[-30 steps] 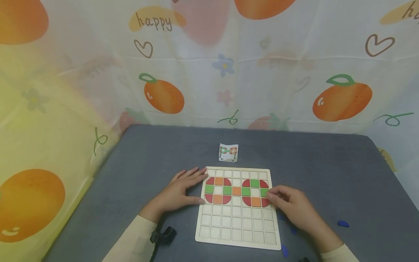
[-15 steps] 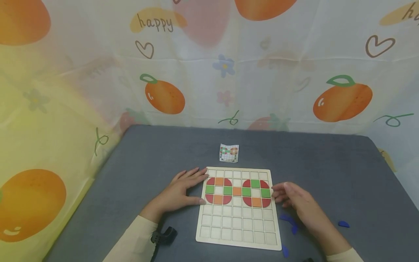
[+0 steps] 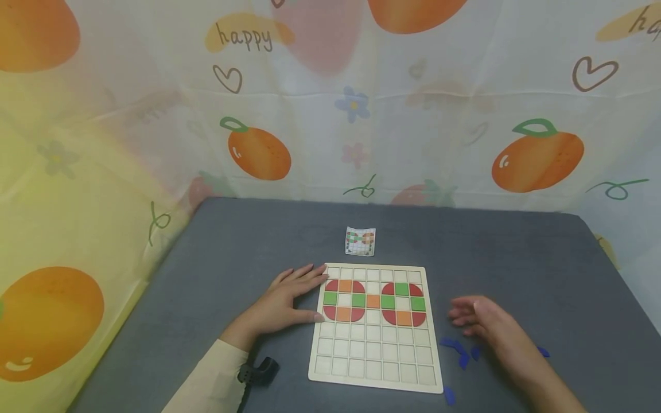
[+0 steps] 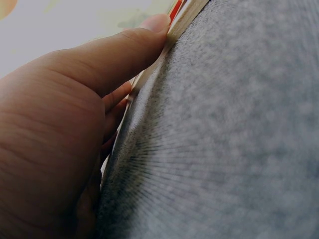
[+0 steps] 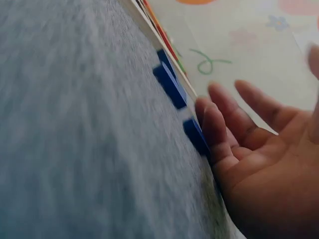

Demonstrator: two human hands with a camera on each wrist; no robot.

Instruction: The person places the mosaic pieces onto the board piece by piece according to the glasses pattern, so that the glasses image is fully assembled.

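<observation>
A pale wooden grid board [image 3: 376,366] lies on the table. Two rounded rings of red corner pieces with orange and green squares are set in its upper half, joined by one orange square [image 3: 373,302]. My left hand [image 3: 281,301] rests at the board's left edge, its fingers stretched out and the thumb [image 4: 149,37] touching the rim. Right of the board hovers my right hand [image 3: 488,327], fingers loosely bent with nothing between them. Several blue pieces [image 3: 463,359] lie below and beside it, and in the right wrist view a blue piece [image 5: 195,137] shows just beyond its fingers.
Behind the board lies a small printed card [image 3: 360,241] with a similar coloured pattern. A black band [image 3: 259,371] is around the left wrist. The grey table [image 3: 248,241] meets a fruit-print curtain [image 3: 320,143] at the back.
My right hand has left the board's right ring and drawn off to the right, its pinch loosened, uncovering the ring's right side and more blue pieces. My left hand stays in place.
</observation>
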